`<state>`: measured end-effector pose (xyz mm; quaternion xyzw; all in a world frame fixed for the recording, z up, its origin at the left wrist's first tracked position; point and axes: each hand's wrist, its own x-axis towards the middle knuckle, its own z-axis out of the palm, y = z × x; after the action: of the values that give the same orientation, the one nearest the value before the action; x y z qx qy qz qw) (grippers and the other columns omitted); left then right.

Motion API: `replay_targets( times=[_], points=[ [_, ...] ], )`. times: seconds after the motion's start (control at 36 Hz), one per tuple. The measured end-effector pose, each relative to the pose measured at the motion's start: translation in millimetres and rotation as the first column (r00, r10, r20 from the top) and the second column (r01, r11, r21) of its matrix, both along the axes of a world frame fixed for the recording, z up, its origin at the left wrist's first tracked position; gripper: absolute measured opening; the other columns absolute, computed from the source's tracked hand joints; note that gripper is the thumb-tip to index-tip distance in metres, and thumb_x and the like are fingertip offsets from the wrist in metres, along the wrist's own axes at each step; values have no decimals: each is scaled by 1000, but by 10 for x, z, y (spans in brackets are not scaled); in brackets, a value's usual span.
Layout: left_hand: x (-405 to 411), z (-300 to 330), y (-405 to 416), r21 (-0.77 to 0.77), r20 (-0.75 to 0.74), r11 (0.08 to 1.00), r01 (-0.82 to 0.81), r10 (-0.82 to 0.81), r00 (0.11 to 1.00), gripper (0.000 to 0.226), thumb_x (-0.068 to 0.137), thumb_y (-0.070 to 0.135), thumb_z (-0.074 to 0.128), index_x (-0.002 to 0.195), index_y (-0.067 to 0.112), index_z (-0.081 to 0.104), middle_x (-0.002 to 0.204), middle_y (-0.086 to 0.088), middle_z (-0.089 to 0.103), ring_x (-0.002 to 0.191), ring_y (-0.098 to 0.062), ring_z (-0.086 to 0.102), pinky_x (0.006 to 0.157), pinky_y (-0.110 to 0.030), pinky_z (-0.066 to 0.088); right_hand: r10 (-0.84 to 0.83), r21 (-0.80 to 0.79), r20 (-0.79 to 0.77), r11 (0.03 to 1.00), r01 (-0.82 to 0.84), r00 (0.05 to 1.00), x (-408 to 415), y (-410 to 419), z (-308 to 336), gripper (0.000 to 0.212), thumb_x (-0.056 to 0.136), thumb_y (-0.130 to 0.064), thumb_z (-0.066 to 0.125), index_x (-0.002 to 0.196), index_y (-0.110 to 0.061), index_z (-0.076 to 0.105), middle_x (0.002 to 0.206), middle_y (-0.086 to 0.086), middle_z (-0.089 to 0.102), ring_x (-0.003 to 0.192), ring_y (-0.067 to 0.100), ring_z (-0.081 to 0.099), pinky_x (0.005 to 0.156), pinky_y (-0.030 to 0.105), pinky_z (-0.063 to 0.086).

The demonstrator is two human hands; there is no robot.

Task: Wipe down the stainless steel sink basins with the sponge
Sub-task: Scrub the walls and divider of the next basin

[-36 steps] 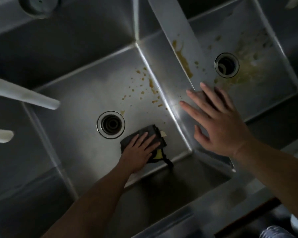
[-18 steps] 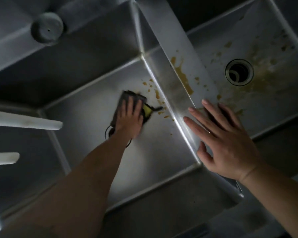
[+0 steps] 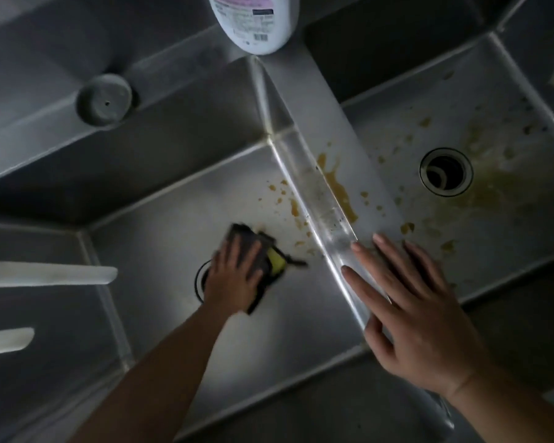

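Sink wiping, head view, read left to right. At far left two pale bars cross the frame edge; a round plug sits on the ledge at upper left. In the left basin the left hand presses the sponge flat on the floor, fingers extended over its dark face, the yellow core showing at lower centre of the frame. Compared with half a second ago, the sponge lies back beside the drain, which the hand half covers, and the brown spots toward the divider remain, so this pass has not yet cleared them. A bottle now shows at top centre. The right hand stays spread and open on the divider, holding nothing, apparently as a brace. At right, the right basin carries a broad brown smear round its own drain and looks untouched. Judged progress: early, with both basins still soiled.
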<state>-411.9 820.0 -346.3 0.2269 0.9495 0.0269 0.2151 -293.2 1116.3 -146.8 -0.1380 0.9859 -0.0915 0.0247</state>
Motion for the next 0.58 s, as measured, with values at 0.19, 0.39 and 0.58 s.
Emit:
replay_targets(
  times=[0.19,0.39,0.58],
  points=[
    [-1327,-52,548,-39,80,767,-640,641,764,66,101,54,24,154,37,-12,163,-12,-18,150,-35,-16,120,-48,-8,-22,-52,-9,998,21,1000,37,9,-29,59,90,-29,41,145,-12,50,163,7,26,150,34,23,118,60,20],
    [-1476,-88,1099,14,21,816,-578,577,816,70,97,53,23,157,31,-4,164,-10,-16,150,-35,-15,119,-52,-9,-33,-54,-8,998,32,999,18,-7,10,56,86,-24,46,140,-10,56,163,5,29,150,33,24,117,60,24],
    [-937,-22,1416,43,75,984,-171,168,983,71,99,55,26,156,31,-10,165,-4,-11,151,-31,-11,122,-41,-5,-31,-18,-7,999,30,1000,5,-15,12,56,84,-24,52,138,-9,58,164,5,26,151,32,22,116,61,24]
  ],
)
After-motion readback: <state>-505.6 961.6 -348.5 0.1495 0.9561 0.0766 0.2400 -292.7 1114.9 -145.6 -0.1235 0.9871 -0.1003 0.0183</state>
